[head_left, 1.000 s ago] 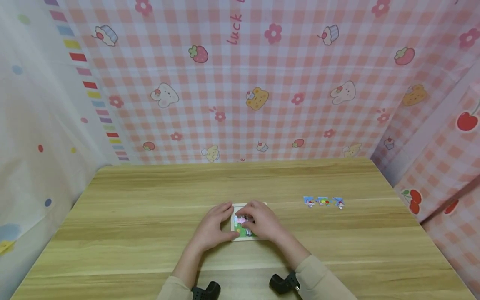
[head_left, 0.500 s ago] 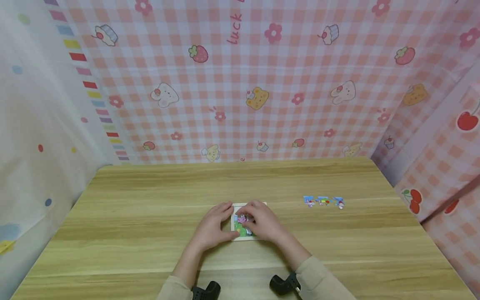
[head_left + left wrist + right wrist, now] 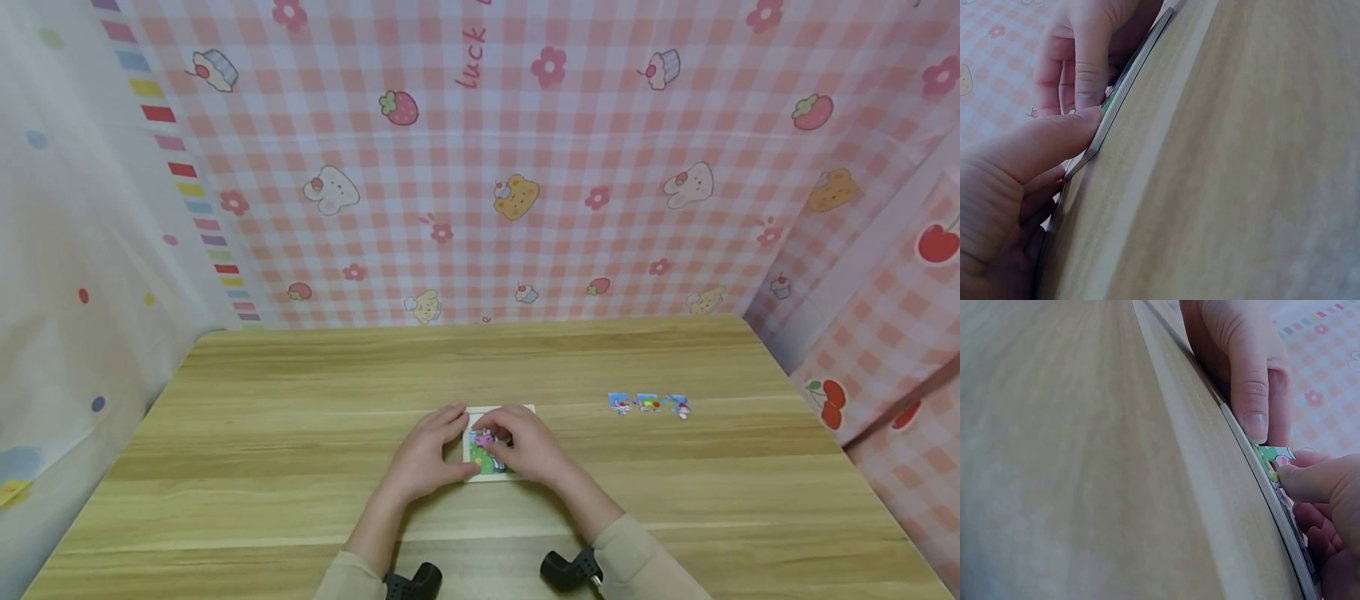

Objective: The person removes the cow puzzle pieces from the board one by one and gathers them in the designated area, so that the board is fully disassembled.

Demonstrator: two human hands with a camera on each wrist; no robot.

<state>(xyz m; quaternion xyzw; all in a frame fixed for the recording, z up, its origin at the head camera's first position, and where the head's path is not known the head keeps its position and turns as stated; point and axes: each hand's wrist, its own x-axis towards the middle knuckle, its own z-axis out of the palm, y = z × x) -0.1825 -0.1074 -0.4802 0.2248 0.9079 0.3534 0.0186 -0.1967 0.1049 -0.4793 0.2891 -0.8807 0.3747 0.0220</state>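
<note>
A small picture puzzle in a pale frame (image 3: 501, 477) lies on the table, its green and pink picture partly covered by my hands. My left hand (image 3: 427, 450) grips the frame's left side, thumb at the near-left corner and fingers at the far-left one. In the left wrist view, the left thumb (image 3: 1066, 137) presses on the frame's edge. My right hand (image 3: 525, 442) reaches over the frame from the right, thumb and fingertips pinching a puzzle piece. That piece (image 3: 1275, 453), green with a pink spot, shows tilted up beside the right thumb (image 3: 1300, 481) in the right wrist view.
Three loose puzzle pieces with blue in them lie in a row at the back right: a left one (image 3: 618, 402), a middle one (image 3: 647, 402) and a right one (image 3: 679, 405). The wooden table (image 3: 300, 400) ends at a checked pink cloth (image 3: 450, 250).
The pinched piece has shifted slightly under the right fingertips, and its pink part shows darker than a second ago. Both hands keep nearly the same place; the loose pieces have not moved.
</note>
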